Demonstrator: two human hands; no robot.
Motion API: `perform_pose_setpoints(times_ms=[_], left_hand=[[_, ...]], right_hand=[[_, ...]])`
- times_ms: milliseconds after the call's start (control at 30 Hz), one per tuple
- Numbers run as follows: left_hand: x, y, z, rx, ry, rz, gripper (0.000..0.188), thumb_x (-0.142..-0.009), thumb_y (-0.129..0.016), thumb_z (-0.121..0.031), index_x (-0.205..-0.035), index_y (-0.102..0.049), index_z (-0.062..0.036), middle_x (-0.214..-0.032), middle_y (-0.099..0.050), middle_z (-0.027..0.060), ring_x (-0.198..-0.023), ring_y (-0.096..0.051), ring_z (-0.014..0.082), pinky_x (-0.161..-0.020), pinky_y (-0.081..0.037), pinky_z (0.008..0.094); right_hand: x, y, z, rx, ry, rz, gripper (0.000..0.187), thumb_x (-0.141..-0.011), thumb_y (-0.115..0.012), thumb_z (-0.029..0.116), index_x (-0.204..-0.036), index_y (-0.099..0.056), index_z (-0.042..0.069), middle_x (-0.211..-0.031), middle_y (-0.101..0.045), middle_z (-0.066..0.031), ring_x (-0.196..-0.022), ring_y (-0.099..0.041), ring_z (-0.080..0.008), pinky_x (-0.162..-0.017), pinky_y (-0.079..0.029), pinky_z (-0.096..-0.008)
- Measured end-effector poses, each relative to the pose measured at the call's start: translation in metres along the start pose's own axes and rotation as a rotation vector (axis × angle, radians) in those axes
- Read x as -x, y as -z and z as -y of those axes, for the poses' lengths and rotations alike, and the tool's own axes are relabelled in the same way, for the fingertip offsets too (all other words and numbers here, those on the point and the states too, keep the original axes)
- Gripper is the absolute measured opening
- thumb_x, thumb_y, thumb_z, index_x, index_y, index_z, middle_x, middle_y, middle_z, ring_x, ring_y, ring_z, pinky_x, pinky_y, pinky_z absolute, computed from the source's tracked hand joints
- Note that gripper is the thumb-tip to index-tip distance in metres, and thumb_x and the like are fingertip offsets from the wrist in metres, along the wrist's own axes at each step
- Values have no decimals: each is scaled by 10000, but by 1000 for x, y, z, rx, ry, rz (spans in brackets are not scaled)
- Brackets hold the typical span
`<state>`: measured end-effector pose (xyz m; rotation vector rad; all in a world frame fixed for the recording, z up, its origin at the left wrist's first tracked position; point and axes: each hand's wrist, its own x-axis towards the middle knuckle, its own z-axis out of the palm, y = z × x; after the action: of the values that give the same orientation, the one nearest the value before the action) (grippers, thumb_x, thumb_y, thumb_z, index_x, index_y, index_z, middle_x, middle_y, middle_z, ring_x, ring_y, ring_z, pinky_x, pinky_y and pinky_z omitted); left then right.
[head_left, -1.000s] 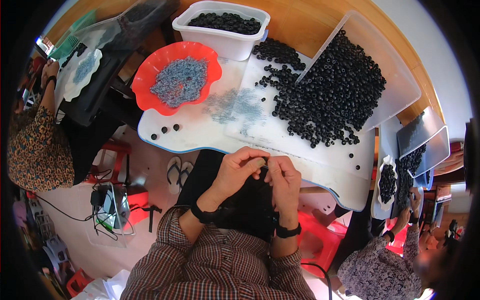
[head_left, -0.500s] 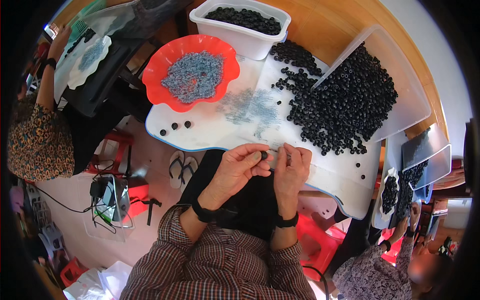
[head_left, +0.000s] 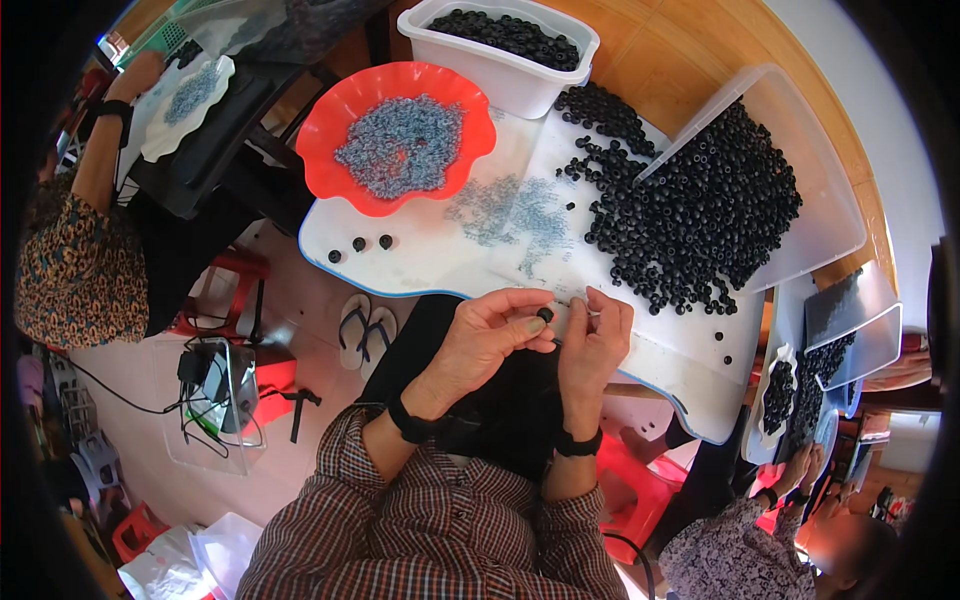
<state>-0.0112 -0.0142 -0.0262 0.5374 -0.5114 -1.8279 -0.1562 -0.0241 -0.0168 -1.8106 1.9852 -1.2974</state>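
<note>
Between thumb and fingers, my left hand (head_left: pixel 478 345) pinches a small round black bead-like piece (head_left: pixel 545 314). My right hand (head_left: pixel 594 350) is beside it, thumb and fingertips pressed together; whatever they hold is too small to make out. Both hands are over the front edge of a white table (head_left: pixel 400 258). Beyond them lies a thin scatter of tiny clear bluish pieces (head_left: pixel 515 215). More of these fill a red wavy-rimmed bowl (head_left: pixel 318 150) at the far left. A large heap of black pieces (head_left: pixel 690 220) spills from a tipped clear bin (head_left: pixel 825 225) on the right.
A white tub (head_left: pixel 510 78) of black pieces stands at the back. Three black pieces (head_left: pixel 359 244) sit near the table's left edge. One co-worker's arm (head_left: pixel 100 165) is at the left; another person (head_left: pixel 740 545) works lower right. Red stools (head_left: pixel 635 490) and sandals (head_left: pixel 365 335) are below.
The view has shifted slightly, so the table's contents appear further right. My hands stay close together, the left still pinching the black piece. At lower right, the co-worker's hands have moved down.
</note>
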Motion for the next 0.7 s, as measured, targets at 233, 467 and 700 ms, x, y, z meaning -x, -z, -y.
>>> perform_pose_setpoints(times_ms=[233,467,700], left_hand=[[1,3,-1,-49,48,-9,269,-923,-573,-1,-1187,-594,42,-1001,-662,128,-843,-664,165,-777,-581,288],[5,-1,-7,-198,142,-29,220,-928,-592,-50,-1116,-644,52,-888,-676,96,-715,-640,119,-660,-563,245],[6,1,-6,-314,129,-36,211,-928,-602,-72,-1094,-660,45,-837,-672,72,-662,-613,86,-588,-545,214]], right_hand=[[8,25,15,-737,-132,247,131,-833,-669,-41,-955,-634,-7,-987,-551,-39,-770,-551,-74,-657,-455,-207],[18,27,15,-722,-101,300,136,-812,-687,-62,-916,-622,-4,-939,-568,-54,-734,-577,-94,-636,-482,-210],[22,30,18,-463,16,269,138,-804,-706,-34,-899,-614,8,-863,-583,-63,-657,-561,-98,-574,-462,-223]])
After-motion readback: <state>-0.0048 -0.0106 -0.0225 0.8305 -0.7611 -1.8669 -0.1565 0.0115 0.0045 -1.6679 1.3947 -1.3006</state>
